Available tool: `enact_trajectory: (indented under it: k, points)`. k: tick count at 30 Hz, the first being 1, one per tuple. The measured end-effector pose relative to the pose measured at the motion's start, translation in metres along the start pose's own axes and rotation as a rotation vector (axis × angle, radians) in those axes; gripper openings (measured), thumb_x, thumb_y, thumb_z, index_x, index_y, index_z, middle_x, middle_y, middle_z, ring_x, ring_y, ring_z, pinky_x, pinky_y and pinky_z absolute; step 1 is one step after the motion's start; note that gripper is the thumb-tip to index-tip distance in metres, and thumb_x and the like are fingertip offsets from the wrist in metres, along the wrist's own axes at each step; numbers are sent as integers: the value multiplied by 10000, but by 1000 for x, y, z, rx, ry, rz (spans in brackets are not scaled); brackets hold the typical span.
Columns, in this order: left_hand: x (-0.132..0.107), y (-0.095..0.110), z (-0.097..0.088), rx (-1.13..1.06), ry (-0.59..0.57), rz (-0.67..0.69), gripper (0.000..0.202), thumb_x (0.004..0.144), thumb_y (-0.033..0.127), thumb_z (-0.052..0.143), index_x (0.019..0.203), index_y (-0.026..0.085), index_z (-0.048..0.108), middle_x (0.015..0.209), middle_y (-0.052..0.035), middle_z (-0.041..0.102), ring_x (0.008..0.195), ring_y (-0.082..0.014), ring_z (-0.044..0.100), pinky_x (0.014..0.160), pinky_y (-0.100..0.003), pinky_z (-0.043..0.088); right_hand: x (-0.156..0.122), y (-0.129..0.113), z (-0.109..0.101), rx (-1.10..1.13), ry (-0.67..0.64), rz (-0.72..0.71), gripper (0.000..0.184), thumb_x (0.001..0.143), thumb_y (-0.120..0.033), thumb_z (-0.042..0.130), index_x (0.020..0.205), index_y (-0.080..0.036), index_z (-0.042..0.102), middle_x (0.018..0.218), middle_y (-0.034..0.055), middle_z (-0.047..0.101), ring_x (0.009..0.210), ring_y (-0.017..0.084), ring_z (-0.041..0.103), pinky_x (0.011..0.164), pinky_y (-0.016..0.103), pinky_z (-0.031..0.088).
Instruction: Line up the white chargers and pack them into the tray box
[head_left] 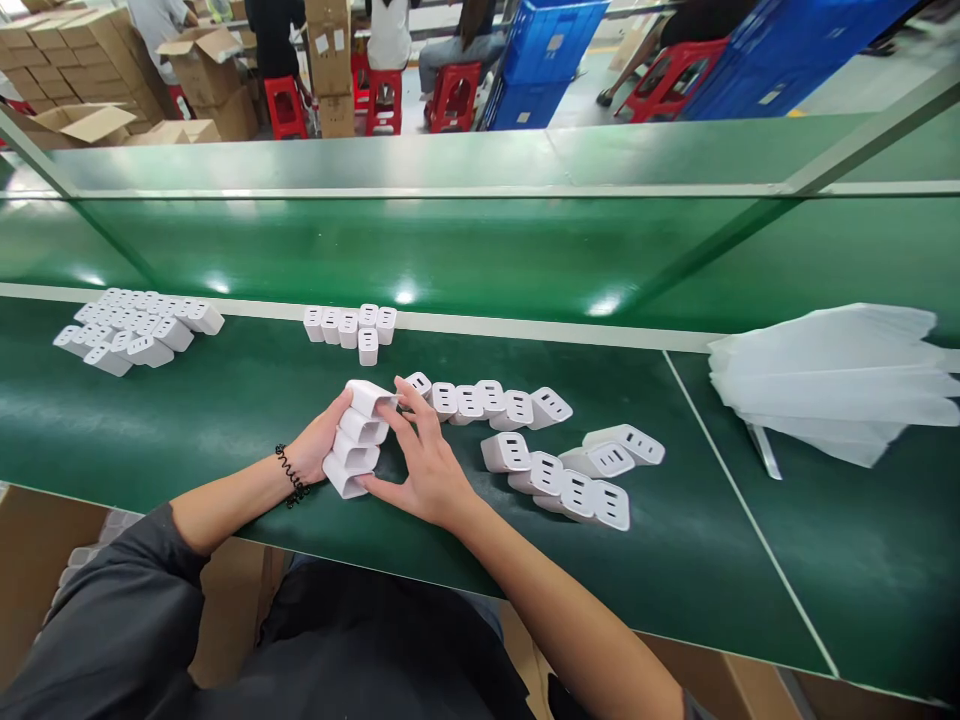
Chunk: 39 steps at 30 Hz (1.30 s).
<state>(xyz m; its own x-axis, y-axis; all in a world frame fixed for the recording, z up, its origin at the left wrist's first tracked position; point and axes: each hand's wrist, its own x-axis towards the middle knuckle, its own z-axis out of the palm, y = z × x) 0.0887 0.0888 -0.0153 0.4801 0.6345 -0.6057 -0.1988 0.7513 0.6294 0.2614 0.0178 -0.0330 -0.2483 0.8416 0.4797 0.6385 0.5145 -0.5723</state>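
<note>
A short column of several hollow white charger shells (361, 430) is between my hands, their open ends facing right. My left hand (315, 445) wraps the column from its left side. From the right, my right hand (431, 465) spans it, fingers at the top shell and thumb at the bottom one. White chargers with port slots (517, 408) lie in a row just beyond my right hand. More of these chargers (577, 490) lie in a loose cluster farther right.
Chargers stand in a small group (349, 325) at the belt's far side and a larger group (135, 328) at left. Fanned white sheets (832, 380) lie at right on the green belt (712, 560). Blue crates (544, 60), red stools, cartons and seated people are behind.
</note>
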Motion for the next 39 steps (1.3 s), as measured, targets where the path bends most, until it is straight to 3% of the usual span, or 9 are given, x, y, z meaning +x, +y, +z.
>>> enact_trajectory:
  k: [5,8,12,14,18,25,32,35,39]
  points:
    - [2,-14,0,118,8,2,567,873,698,504,1004,165,645,776,-50,668,667,-148,637,579,-243,527,2,-1,0,-7,-30,20,656,784,-324,663,1377,-202,409,1539,194,325,1370,350,414,1014,525,505]
    - [2,-16,-6,352,-13,164,543,895,662,488,1132,186,594,970,-70,675,828,-176,652,705,-297,560,5,0,-14,-17,-91,-6,643,727,-319,679,1320,-191,465,1494,188,410,1328,353,458,1010,530,502]
    - [0,-2,-14,686,-43,533,474,908,520,562,1277,229,499,1299,-95,575,1120,-198,570,924,-356,530,5,1,-36,-44,-267,-58,584,693,-285,710,1236,-154,538,1493,193,431,1373,348,415,1082,525,450]
    - [-3,7,-17,858,-57,681,420,935,484,531,1256,213,513,1322,-112,556,1146,-200,547,942,-366,526,2,0,-39,-41,-365,-61,579,701,-292,722,1234,-146,551,1499,195,431,1375,344,420,1080,523,454]
    - [-10,22,-20,1085,-25,764,337,943,445,533,1164,193,571,1208,-103,610,1068,-191,585,873,-342,551,-1,-2,-32,6,-454,-19,670,740,-314,727,1352,-174,492,1537,176,385,1361,323,443,1015,501,512]
    - [-48,40,-8,1577,-141,954,306,893,505,620,980,211,614,1125,-67,680,1096,-219,588,937,-379,516,1,-5,-30,48,-456,16,784,796,-400,737,1474,-234,379,1579,169,308,1439,342,339,1055,545,473]
    - [-68,10,4,1909,-103,909,576,784,626,692,1124,189,531,1393,-153,537,1376,-328,419,1100,-506,423,1,-4,-29,99,-436,71,872,790,-515,735,1506,-247,314,1589,166,302,1450,344,331,1023,559,496]
    - [-72,-1,7,1890,-29,948,580,786,582,713,1148,182,502,1408,-171,508,1411,-343,374,1131,-521,391,2,-1,-36,166,-365,36,706,816,-390,713,1441,-259,412,1569,136,349,1428,314,377,1048,535,486]
    - [-78,-4,16,1889,-70,926,602,756,520,762,1181,202,477,1318,-129,567,1361,-343,429,1104,-500,409,7,4,-50,310,-125,-15,450,848,-153,536,1285,-258,550,1334,77,607,1227,220,582,950,405,558]
